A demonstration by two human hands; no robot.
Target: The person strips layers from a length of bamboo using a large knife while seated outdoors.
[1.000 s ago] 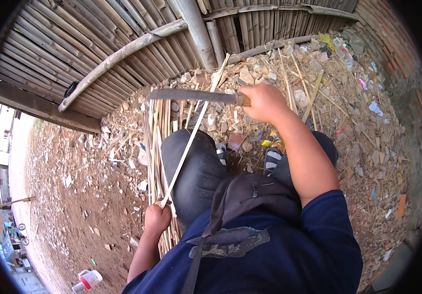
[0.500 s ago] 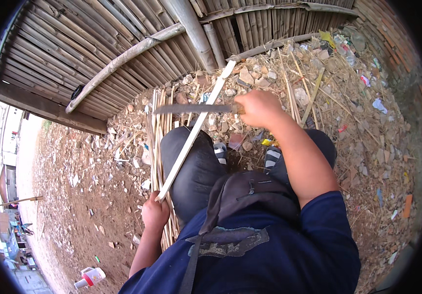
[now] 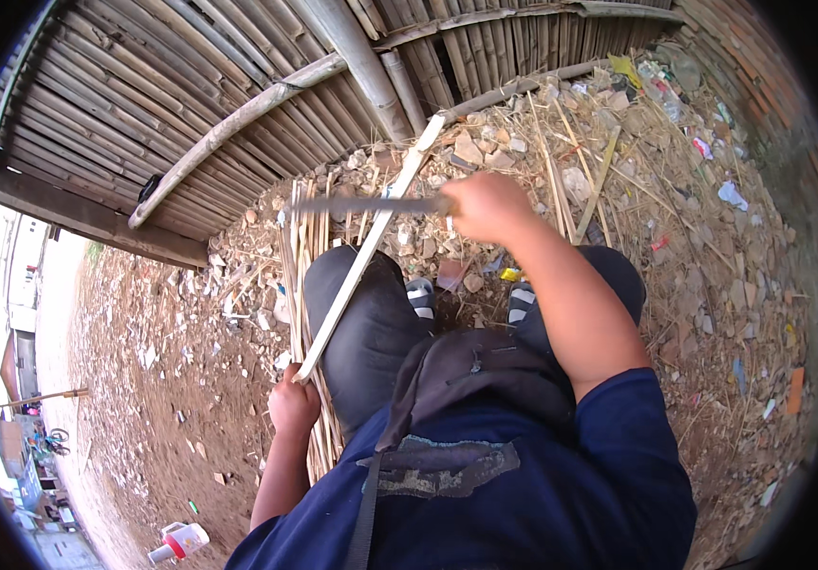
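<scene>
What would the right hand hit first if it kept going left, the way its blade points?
Likely the pale strip: the right hand holds a blade that already crosses it, though contact is unclear. Beyond lies a strip bundle.

- Bare dirt ground (image 3: 143, 399), reddish-brown, strewn with pale stones and rubble (image 3: 485, 152).
- Bundle of split bamboo strips (image 3: 300, 256) flat on dirt, left of knee.
- Straw and loose sticks (image 3: 608, 161) scattered right, mixed with litter scraps (image 3: 732, 195).
- 1 white bottle with red cap (image 3: 176, 543) lying lower left.
</scene>
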